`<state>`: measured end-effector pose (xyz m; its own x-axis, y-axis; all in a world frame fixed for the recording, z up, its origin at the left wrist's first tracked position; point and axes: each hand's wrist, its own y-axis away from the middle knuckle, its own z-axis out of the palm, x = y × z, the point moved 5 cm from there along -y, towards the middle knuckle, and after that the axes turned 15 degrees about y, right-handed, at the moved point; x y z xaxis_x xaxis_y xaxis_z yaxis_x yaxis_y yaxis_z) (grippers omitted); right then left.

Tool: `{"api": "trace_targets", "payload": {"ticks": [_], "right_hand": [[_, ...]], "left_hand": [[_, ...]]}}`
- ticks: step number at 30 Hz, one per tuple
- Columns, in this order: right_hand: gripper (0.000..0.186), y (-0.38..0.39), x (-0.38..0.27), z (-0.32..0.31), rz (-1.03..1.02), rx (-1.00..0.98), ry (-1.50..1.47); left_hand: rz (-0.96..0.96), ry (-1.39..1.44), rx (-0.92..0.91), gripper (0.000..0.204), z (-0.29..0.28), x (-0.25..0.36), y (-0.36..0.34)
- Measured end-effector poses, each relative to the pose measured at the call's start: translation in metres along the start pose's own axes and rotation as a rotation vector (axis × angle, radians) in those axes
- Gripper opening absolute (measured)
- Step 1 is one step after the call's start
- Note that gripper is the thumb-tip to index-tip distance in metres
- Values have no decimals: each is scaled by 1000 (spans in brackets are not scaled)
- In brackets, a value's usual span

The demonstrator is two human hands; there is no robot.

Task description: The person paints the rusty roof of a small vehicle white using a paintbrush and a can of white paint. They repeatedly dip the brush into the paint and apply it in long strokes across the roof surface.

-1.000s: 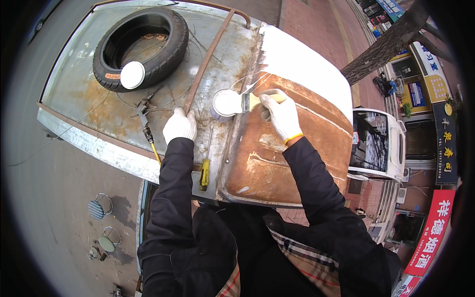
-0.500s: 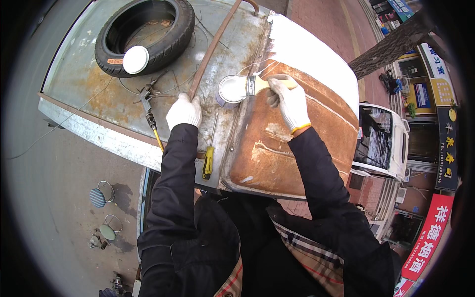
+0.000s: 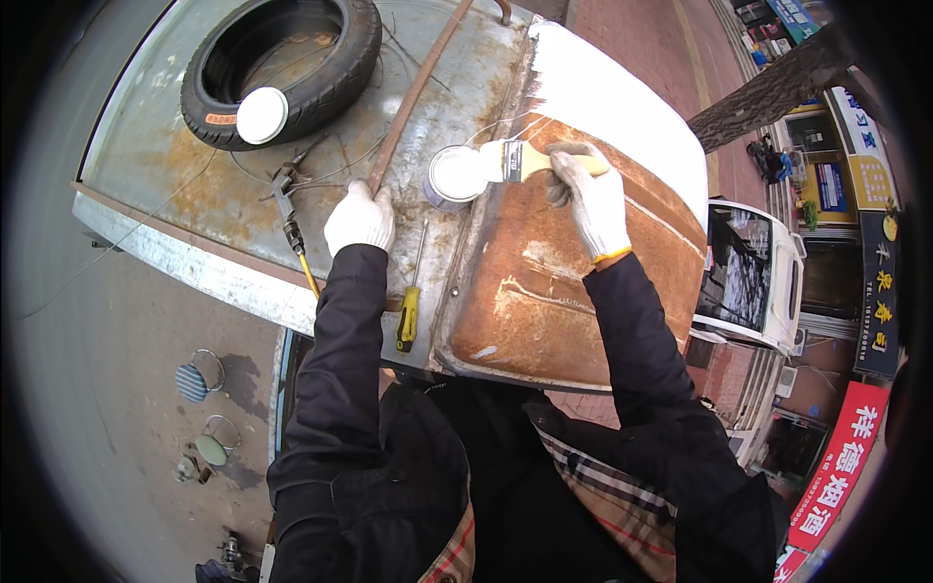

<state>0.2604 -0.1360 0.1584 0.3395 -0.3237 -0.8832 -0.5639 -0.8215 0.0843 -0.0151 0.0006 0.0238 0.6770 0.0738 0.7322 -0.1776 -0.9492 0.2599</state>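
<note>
My right hand [image 3: 593, 199], in a white glove, is closed around the pale handle of a flat paintbrush [image 3: 512, 161]. White paint coats its bristles, which are beside the rim of a small can [image 3: 443, 200] of white paint. My left hand [image 3: 360, 220], gloved too, is wrapped round a rusty metal bar [image 3: 408, 102] left of the can. To the right lies a curved rusty brown panel [image 3: 544, 321]. Its far part [image 3: 622, 97] is covered in white with a ragged brush-stroke edge. A screwdriver [image 3: 408, 316] with a yellow and black handle lies near my left forearm.
A black tyre [image 3: 335, 102] lies on the grey metal roof, with a round white lid [image 3: 262, 116] on it. An air gun [image 3: 286, 199] with a yellow hose sits nearby among thin wires. Beyond the panel are a tree trunk [image 3: 777, 85] and a white vehicle [image 3: 748, 277]. Stools [image 3: 191, 384] stand below.
My right hand has moved a little to the right with the paintbrush, and the bristles have come from over the can's mouth to its right edge. My left hand stays on the bar.
</note>
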Motion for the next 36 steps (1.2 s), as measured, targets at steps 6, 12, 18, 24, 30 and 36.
{"api": "trace_targets", "payload": {"ticks": [6,12,18,24,30,36], "right_hand": [[22,-8,16,19,49,-94,62],[24,-15,23,-20,68,-3,114],[22,-14,7,-15,50,-29,1],[22,-21,26,12,144,-186,-49],[26,-50,23,-50,128,6,63],[35,-138,-20,-92,-30,165,109]], "left_hand": [[8,18,6,42,1,-2,-1],[13,23,9,41,2,-3,-1],[2,38,16,43,2,-5,-1],[32,41,19,38,2,-3,-1],[22,61,20,34,-1,0,1],[-10,68,30,31,-5,8,2]]}}
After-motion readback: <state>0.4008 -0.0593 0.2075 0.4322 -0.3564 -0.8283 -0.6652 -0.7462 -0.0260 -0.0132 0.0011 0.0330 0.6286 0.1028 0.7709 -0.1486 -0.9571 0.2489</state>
